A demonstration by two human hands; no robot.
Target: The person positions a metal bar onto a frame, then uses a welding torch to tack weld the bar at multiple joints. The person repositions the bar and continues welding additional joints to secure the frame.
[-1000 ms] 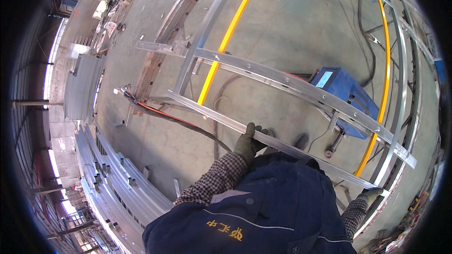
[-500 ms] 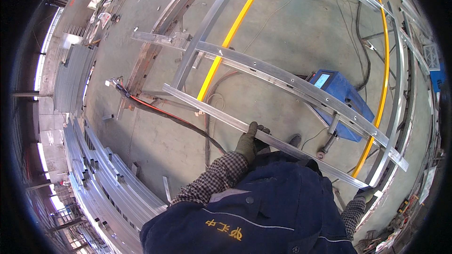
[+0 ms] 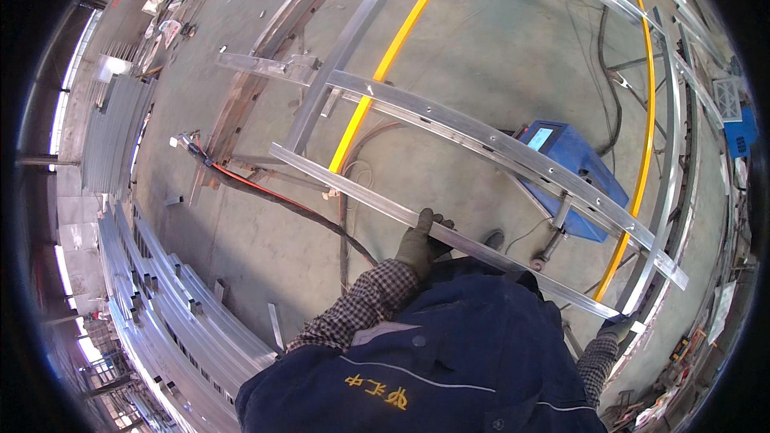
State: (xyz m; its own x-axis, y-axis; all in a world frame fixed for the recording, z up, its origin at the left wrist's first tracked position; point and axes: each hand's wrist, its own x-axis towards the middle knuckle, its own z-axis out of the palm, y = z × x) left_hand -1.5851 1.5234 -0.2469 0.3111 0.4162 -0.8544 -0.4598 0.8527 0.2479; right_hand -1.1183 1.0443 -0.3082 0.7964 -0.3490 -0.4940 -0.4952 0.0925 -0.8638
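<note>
Evidently gripped bar: the near bar [image 3: 353,186] lay just beyond the jacket [image 3: 489,329], reaching from the left rail [image 3: 345,48] to the right rail [image 3: 639,282].
Left hand [image 3: 417,244]: gloved, curled round the near bar, left of its middle.
Right hand [image 3: 616,327]: at the near bar's right end; whether it pinched or merely rested, I could not tell.
Corner risk: uneven pushing might have skewed the near bar or nipped fingers against the right rail.
Yellow risk: a knock could have shifted the left yellow strip [image 3: 391,60].
Hidden: right fingertips, most of the shoe [image 3: 495,238].
Cut off: the left rail's far end.
</note>
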